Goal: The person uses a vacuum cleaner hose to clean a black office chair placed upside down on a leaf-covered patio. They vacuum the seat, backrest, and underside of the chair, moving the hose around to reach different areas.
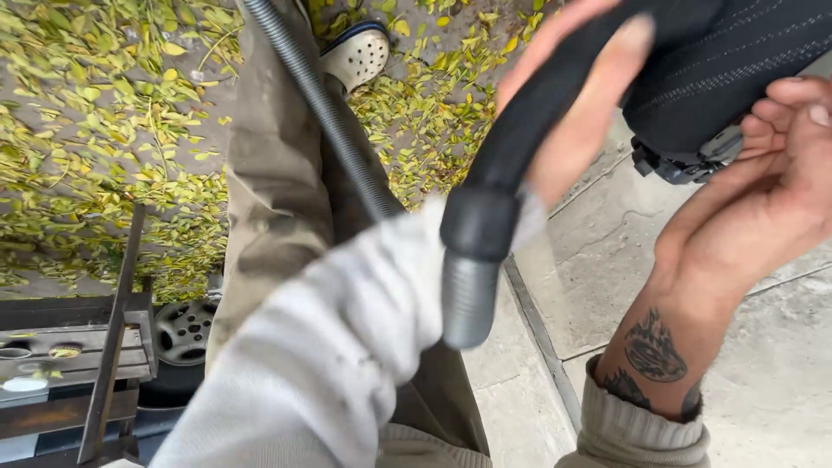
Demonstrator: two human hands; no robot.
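Head view: hose (pixel 485 217) within left hand (pixel 572 104).

Both arms are in a light grey sweatshirt; the left sleeve (pixel 321 347) is blurry and covers the arm right up to the left hand (pixel 576 95). The right sleeve has a thick ribbed cuff (pixel 637 433) pushed back from the wrist. Just above that cuff there are dark tattoos (pixel 652 348) on the forearm, one roundish design and a smaller one closer to the cuff. Right hand (pixel 763 191) is bare, no rings or watch showing. Legs are in baggy khaki trousers (pixel 273 173), and a pale perforated clog (pixel 355 54) sits past the trouser leg.
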